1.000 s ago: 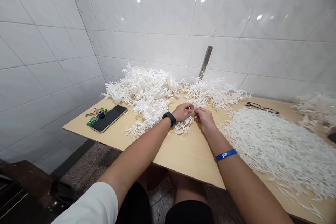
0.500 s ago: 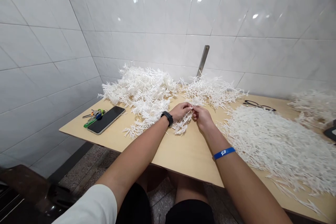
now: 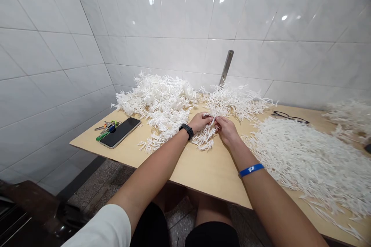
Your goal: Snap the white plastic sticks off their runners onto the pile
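Note:
My left hand (image 3: 199, 122), with a black watch at its wrist, is closed on a bunch of white branching strands (image 3: 205, 137) that hangs down below its fingers. Right beside it, my right hand (image 3: 226, 128) pinches at the top of the same bunch, its fingertips meeting those of the left. What exactly lies between the fingertips is too small to tell. A large tangled heap of white strands (image 3: 162, 96) lies behind and to the left of the hands, and a smaller pile (image 3: 239, 100) lies behind them to the right.
A wide spread of loose white strands (image 3: 313, 158) covers the right part of the wooden table (image 3: 203, 173). Eyeglasses (image 3: 290, 116) lie behind it. A phone (image 3: 121, 132) and keys (image 3: 108, 126) are at the left. A metal bar (image 3: 226, 67) stands near the tiled wall.
The whole view has shifted slightly. Both hands stay together at the bunch, with the fingers of my right hand a little differently placed.

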`<state>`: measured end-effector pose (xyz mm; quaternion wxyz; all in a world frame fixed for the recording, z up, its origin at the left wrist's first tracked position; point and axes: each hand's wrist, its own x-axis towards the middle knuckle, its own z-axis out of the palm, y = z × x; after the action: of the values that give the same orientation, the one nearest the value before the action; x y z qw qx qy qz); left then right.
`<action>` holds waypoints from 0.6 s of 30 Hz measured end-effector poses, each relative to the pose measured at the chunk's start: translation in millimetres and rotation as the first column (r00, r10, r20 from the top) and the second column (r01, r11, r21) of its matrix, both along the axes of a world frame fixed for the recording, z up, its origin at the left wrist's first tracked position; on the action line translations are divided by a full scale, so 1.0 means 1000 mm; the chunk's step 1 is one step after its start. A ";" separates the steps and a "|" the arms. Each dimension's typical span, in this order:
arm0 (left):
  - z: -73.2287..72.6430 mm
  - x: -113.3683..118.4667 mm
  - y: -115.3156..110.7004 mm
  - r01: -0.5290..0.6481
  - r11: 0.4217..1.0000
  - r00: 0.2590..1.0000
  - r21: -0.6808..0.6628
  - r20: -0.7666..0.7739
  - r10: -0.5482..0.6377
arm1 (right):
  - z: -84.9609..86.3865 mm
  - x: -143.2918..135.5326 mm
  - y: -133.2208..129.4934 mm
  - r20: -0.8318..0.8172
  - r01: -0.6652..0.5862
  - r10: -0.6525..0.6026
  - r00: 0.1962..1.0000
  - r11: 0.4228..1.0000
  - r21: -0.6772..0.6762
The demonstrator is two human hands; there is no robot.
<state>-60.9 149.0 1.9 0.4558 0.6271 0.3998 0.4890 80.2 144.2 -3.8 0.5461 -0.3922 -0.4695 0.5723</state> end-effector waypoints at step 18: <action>0.002 -0.003 -0.003 -0.056 0.998 0.988 -0.025 -0.146 0.052 | 0.001 -0.001 -0.001 0.060 0.035 -0.034 0.998 0.999 -0.027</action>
<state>-63.8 146.0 4.1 0.4212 0.6433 0.4559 0.4482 79.3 142.9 -2.5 0.5360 -0.4248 -0.4708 0.5573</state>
